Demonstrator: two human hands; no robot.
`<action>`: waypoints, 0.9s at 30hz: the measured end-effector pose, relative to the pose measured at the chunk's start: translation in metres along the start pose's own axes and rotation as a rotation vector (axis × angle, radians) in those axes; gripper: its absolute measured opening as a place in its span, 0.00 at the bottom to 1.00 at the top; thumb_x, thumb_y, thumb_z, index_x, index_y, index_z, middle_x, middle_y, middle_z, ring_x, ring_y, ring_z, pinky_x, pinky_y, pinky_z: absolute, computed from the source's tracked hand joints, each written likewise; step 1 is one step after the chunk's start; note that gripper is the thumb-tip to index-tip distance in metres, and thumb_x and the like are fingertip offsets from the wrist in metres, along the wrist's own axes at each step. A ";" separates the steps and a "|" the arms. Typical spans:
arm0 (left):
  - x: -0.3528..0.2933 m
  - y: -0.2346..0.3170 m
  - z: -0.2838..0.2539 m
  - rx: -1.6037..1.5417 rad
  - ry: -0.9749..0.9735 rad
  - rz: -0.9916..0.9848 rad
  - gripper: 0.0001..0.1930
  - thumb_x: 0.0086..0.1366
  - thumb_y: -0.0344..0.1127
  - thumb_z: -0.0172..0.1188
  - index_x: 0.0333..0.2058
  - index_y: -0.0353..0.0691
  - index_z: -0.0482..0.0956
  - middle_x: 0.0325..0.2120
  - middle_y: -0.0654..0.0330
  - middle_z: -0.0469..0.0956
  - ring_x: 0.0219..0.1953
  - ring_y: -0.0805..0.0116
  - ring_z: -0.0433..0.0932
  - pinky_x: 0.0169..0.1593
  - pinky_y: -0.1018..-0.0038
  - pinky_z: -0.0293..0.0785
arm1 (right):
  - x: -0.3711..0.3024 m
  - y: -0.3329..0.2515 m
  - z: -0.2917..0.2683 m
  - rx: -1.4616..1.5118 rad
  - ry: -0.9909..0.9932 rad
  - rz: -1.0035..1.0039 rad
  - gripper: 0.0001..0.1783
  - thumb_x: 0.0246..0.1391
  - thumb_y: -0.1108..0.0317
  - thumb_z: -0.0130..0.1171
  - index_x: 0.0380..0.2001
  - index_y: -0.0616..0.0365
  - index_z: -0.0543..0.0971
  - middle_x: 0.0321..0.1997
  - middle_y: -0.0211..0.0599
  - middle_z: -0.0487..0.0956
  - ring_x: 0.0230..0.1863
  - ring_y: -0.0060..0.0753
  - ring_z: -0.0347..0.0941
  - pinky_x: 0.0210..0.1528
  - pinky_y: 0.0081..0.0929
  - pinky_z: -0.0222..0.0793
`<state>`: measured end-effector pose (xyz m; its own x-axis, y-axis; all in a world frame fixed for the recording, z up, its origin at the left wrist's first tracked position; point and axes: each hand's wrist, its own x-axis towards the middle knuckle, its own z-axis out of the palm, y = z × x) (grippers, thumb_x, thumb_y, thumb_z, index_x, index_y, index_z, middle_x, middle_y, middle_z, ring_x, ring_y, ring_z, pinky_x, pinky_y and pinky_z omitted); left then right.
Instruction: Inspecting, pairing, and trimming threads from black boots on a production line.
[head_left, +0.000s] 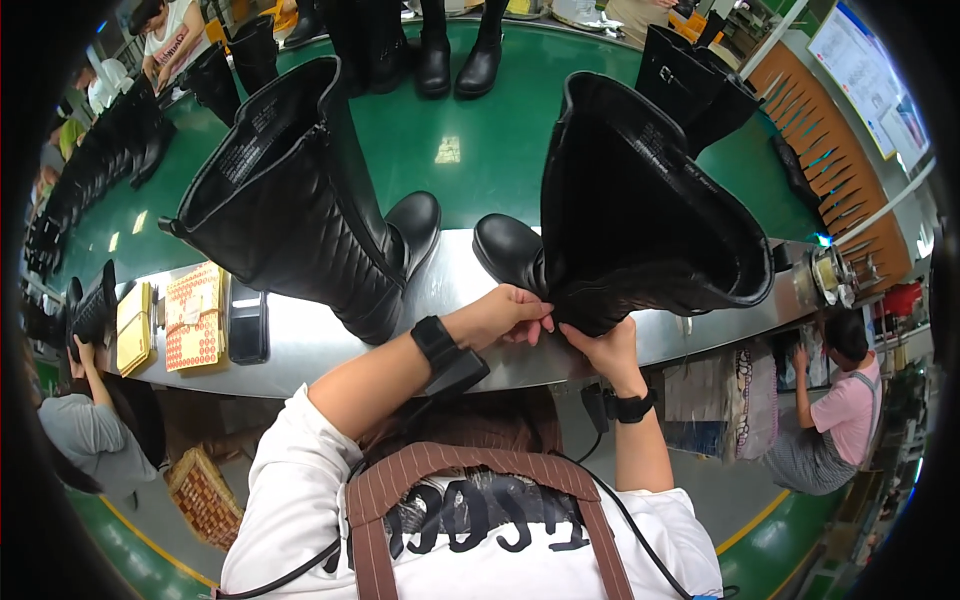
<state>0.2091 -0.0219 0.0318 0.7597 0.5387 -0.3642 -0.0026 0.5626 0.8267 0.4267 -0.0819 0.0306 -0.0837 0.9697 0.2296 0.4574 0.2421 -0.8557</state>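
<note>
A tall black boot stands on the metal strip in front of me, its wide shaft opening toward me. My left hand is at its ankle, fingertips pinched together; whatever lies between them is too small to make out. My right hand grips the lower part of the same boot, with the thumb near the left fingertips and the other fingers partly hidden. To the left stands a second tall black boot with a quilted shaft, touched by neither hand.
Sticker sheets, a yellow paper stack and a dark phone-like case lie at the left of the metal strip. More black boots stand across the green table. Co-workers sit at left and right; a wicker basket is below left.
</note>
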 end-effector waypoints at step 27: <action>-0.174 0.057 0.000 1.021 0.211 -0.110 0.24 0.68 0.53 0.58 0.26 0.36 0.81 0.19 0.63 0.79 0.24 0.76 0.78 0.30 0.77 0.72 | 0.026 -0.021 -0.016 0.192 -0.325 0.178 0.31 0.39 0.66 0.78 0.48 0.63 0.79 0.47 0.34 0.81 0.47 0.28 0.75 0.53 0.29 0.70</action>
<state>0.0771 -0.0833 0.1427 0.5937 0.6703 -0.4452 0.6840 -0.1289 0.7180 0.4293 -0.0624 0.0623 -0.3071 0.9496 -0.0620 0.3194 0.0414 -0.9467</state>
